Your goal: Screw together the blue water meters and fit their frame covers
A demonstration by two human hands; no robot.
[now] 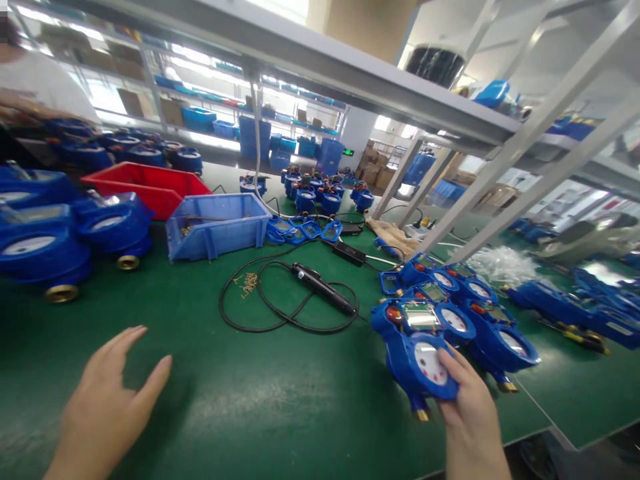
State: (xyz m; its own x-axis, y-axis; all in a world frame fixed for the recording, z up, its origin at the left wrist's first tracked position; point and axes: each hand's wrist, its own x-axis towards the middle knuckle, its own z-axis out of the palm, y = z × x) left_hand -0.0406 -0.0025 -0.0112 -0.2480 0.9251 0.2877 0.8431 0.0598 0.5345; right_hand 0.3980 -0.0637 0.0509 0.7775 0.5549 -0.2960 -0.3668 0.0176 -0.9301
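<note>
My right hand grips a blue water meter by its round dial end, with the thumb on the white dial face. The meter has an uncovered compartment showing a circuit board, and a brass fitting points down toward me. More blue water meters of the same sort stand right behind and beside it. My left hand hovers over the green table, fingers and thumb apart, holding nothing. Between the hands, farther back, lie a black electric screwdriver with a coiled cable and a small heap of brass-coloured screws.
A blue bin and a red bin stand at the back left. Several blue meters sit at the left edge. Slanted metal posts and a shelf beam cross above the table. A person in white is at the far left.
</note>
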